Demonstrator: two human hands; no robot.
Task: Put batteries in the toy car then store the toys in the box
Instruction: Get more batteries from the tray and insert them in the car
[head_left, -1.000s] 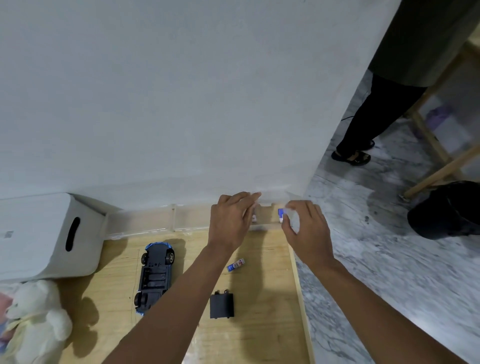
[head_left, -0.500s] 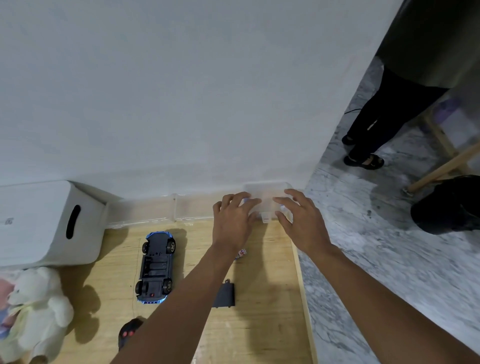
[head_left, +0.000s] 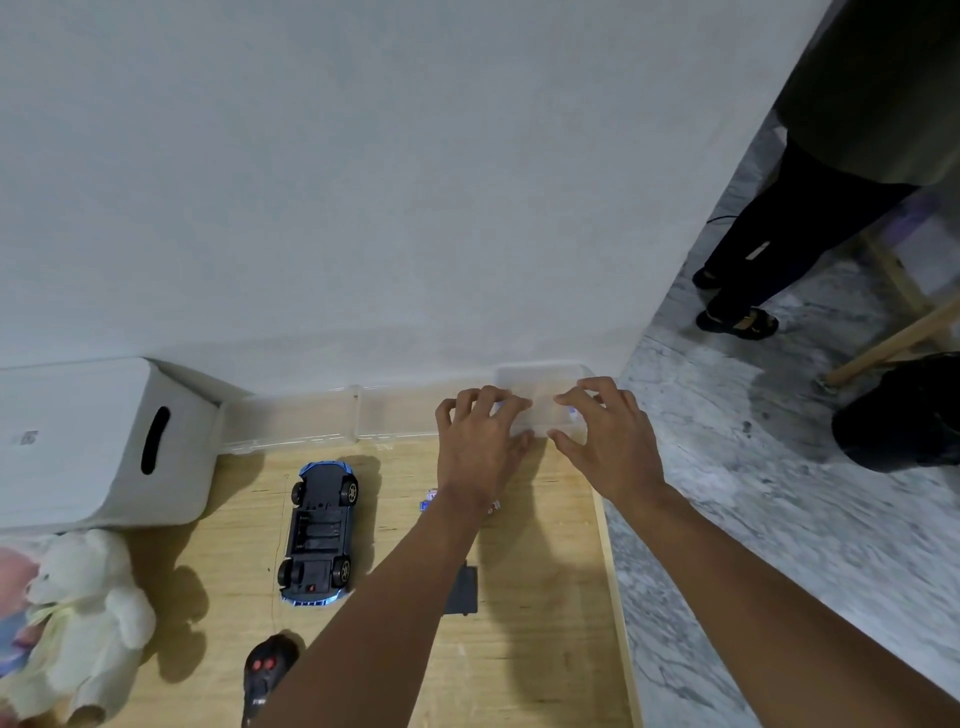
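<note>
Nearest, well back from the fingers, a remote control (head_left: 267, 675) and a teddy bear (head_left: 83, 623) are lying on the table (head_left: 545, 649). Closer in, a dark battery cover (head_left: 462, 590) is lying beside the left forearm. The toy car (head_left: 319, 535) is resting on its roof off to the left of the fingers, its battery bay open and appearing empty. One battery (head_left: 430, 500) is peeking out just behind the left wrist.

Both hands are working on a small clear case (head_left: 540, 384). The left hand (head_left: 480, 441) is curling its fingers over the lid with the thumb at the front edge. The right hand (head_left: 605, 441) is pinching the right end, fingers spread.

This is looking like fetching batteries. The next move is likely calling for lifting the lid, picking cells out and carrying them left to the car.

The wall (head_left: 415, 208) is standing just beyond the fingertips, and the table's edge is running just right of the right hand, so free room is lying back and leftward. The white box (head_left: 93, 441) is sitting far left.
</note>
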